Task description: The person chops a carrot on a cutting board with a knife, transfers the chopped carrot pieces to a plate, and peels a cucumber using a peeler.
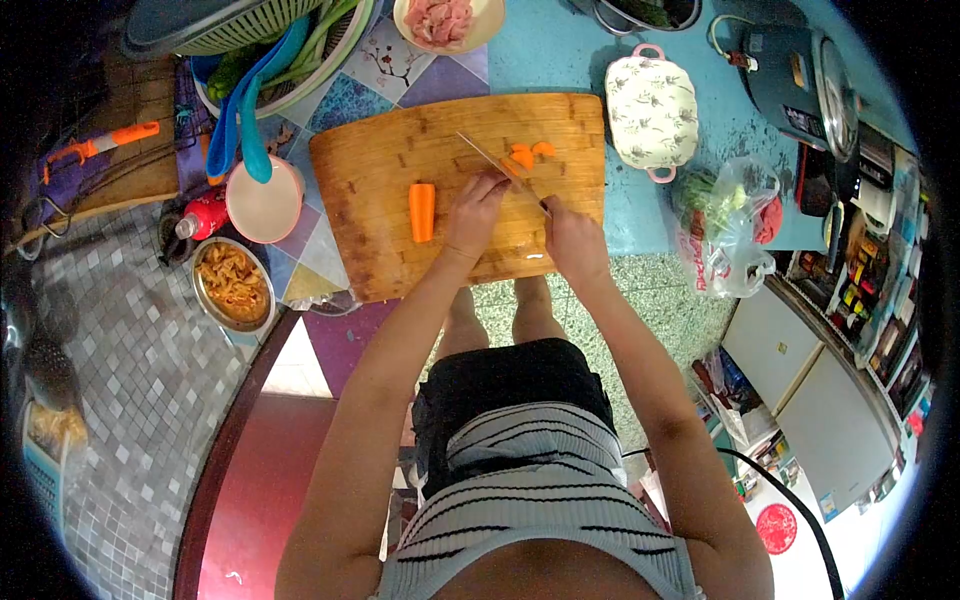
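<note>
A knife lies slantwise over the wooden cutting board, its handle in my right hand, which is closed round it. My left hand is beside the blade with its fingers bent together; whatever they press on is mostly hidden under them. Orange carrot slices rest just beyond the blade, on its right side. To the left of my left hand, a thick piece of carrot lies lengthwise on the board, apart from both hands.
Beyond the board stands a bowl of raw meat. A patterned dish and a plastic bag of greens are at the right. On the left are a pink-rimmed bowl, a red bottle and a bowl of food.
</note>
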Tool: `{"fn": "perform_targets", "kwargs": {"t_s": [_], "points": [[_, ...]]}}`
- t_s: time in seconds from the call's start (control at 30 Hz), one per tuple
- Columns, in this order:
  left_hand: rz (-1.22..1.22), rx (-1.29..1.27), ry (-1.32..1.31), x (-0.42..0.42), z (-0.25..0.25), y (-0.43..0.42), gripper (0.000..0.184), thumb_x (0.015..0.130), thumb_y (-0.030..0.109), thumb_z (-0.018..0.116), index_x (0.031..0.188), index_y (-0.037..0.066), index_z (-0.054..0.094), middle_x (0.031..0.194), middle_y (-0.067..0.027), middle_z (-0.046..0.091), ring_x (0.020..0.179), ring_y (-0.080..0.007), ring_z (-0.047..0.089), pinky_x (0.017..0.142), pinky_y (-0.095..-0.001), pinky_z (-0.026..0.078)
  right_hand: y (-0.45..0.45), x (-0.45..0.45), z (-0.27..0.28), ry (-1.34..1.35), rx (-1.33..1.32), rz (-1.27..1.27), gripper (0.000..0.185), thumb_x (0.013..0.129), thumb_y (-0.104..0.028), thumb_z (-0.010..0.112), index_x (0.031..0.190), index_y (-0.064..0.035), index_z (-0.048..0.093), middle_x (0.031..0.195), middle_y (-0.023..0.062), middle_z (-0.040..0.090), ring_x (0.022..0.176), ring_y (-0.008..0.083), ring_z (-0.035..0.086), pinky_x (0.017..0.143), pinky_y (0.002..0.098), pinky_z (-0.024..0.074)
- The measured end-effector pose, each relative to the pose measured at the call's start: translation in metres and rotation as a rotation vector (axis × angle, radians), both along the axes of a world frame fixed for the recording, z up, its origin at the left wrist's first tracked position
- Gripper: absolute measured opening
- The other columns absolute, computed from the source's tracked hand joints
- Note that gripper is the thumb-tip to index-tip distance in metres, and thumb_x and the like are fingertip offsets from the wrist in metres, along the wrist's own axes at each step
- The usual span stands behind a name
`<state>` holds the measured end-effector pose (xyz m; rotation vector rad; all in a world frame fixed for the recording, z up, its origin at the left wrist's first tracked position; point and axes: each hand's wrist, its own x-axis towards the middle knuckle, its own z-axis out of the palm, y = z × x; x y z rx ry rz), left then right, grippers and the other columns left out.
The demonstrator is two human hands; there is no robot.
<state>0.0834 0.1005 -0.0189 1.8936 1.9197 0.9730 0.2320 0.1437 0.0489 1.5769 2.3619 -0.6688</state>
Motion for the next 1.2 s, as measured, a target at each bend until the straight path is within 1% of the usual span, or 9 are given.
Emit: {"fn": "perform_targets", "kwargs": {"t_s": [0.2, 0.27, 0.37, 0.5, 0.57, 0.77, 0.87, 1.0, 1.2], "points": [[-0.006, 0.007, -0.119, 0.000, -0.003, 0.003, 0.020, 0.072, 0.002, 0.056, 0.091, 0.003, 0.062, 0.096, -0.0058, 0.059, 0.090, -0.0231, 0.056, 0.076, -0.0306, 0.048, 0.013, -0.009, -0.035, 0.080, -0.026, -0.039, 0.015, 0.083, -0.016, 0.051, 0.096, -0.0079, 0.052, 0.063, 0.0195, 0.057, 0.059, 0.0372, 0.058, 0.053, 0.0468, 0.0462], [-0.026, 0.012, -0.110, -0.002, 0.001, 0.002, 0.020, 0.072, 0.002, 0.056, 0.091, 0.004, 0.062, 0.096, -0.0058, 0.059, 0.089, -0.0232, 0.056, 0.076, -0.0303, 0.049, 0.014, -0.005, -0.033, 0.059, -0.131, -0.125, 0.022, 0.079, -0.016, 0.053, 0.100, -0.0080, 0.053, 0.073, 0.0189, 0.061, 0.070, 0.0350, 0.061, 0.061, 0.0465, 0.0479], [-0.023, -0.014, -0.115, 0.001, -0.001, 0.001, 0.020, 0.072, 0.002, 0.056, 0.090, 0.003, 0.062, 0.094, -0.0060, 0.059, 0.090, -0.0236, 0.056, 0.075, -0.0306, 0.048, 0.009, 0.000, -0.017, 0.167, 0.003, -0.058, 0.014, 0.083, -0.016, 0.051, 0.094, -0.0077, 0.053, 0.063, 0.0197, 0.058, 0.060, 0.0365, 0.058, 0.054, 0.0451, 0.0465], [0.032, 0.000, -0.115, 0.004, -0.004, 0.002, 0.019, 0.071, 0.002, 0.056, 0.089, 0.003, 0.061, 0.094, -0.0063, 0.058, 0.091, -0.0237, 0.056, 0.075, -0.0311, 0.048, 0.003, 0.006, -0.005, 0.123, 0.065, 0.033, 0.013, 0.082, -0.015, 0.052, 0.093, -0.0080, 0.053, 0.063, 0.0195, 0.058, 0.060, 0.0356, 0.058, 0.054, 0.0451, 0.0466], [0.034, 0.004, -0.100, 0.003, -0.004, 0.001, 0.018, 0.071, 0.003, 0.056, 0.088, 0.003, 0.061, 0.094, -0.0064, 0.058, 0.092, -0.0235, 0.056, 0.075, -0.0310, 0.049, 0.003, 0.005, 0.000, 0.090, -0.001, 0.023, 0.017, 0.077, -0.011, 0.053, 0.094, -0.0091, 0.052, 0.062, 0.0158, 0.060, 0.059, 0.0331, 0.060, 0.054, 0.0436, 0.0474], [0.031, -0.075, -0.088, 0.004, -0.001, -0.003, 0.021, 0.071, 0.003, 0.055, 0.091, 0.004, 0.061, 0.095, -0.0063, 0.058, 0.093, -0.0230, 0.055, 0.077, -0.0307, 0.049, 0.012, -0.016, -0.016, 0.007, -0.027, -0.016, 0.016, 0.079, -0.015, 0.051, 0.093, -0.0076, 0.053, 0.062, 0.0166, 0.059, 0.059, 0.0345, 0.060, 0.055, 0.0457, 0.0473], [0.000, -0.064, -0.148, -0.002, 0.000, -0.002, 0.018, 0.076, 0.004, 0.055, 0.093, 0.006, 0.061, 0.097, -0.0062, 0.059, 0.090, -0.0246, 0.056, 0.078, -0.0315, 0.048, 0.014, -0.017, -0.034, 0.148, -0.030, -0.088, 0.019, 0.079, -0.017, 0.052, 0.095, -0.0066, 0.054, 0.063, 0.0177, 0.059, 0.061, 0.0363, 0.060, 0.055, 0.0470, 0.0471], [-0.017, -0.007, -0.066, 0.000, -0.001, -0.001, 0.022, 0.070, 0.003, 0.054, 0.091, 0.003, 0.060, 0.093, -0.0062, 0.058, 0.092, -0.0234, 0.055, 0.076, -0.0311, 0.049, 0.014, -0.005, -0.028, 0.134, -0.029, -0.074, 0.021, 0.079, -0.017, 0.052, 0.096, -0.0064, 0.053, 0.064, 0.0179, 0.059, 0.062, 0.0378, 0.059, 0.057, 0.0479, 0.0470], [0.005, -0.044, -0.036, 0.000, 0.002, -0.002, 0.020, 0.070, 0.002, 0.053, 0.089, 0.003, 0.060, 0.094, -0.0065, 0.058, 0.093, -0.0237, 0.055, 0.077, -0.0313, 0.049, 0.004, 0.000, -0.006, 0.074, 0.044, 0.084, 0.021, 0.078, -0.015, 0.053, 0.096, -0.0070, 0.052, 0.064, 0.0170, 0.059, 0.060, 0.0366, 0.059, 0.056, 0.0462, 0.0467]]}}
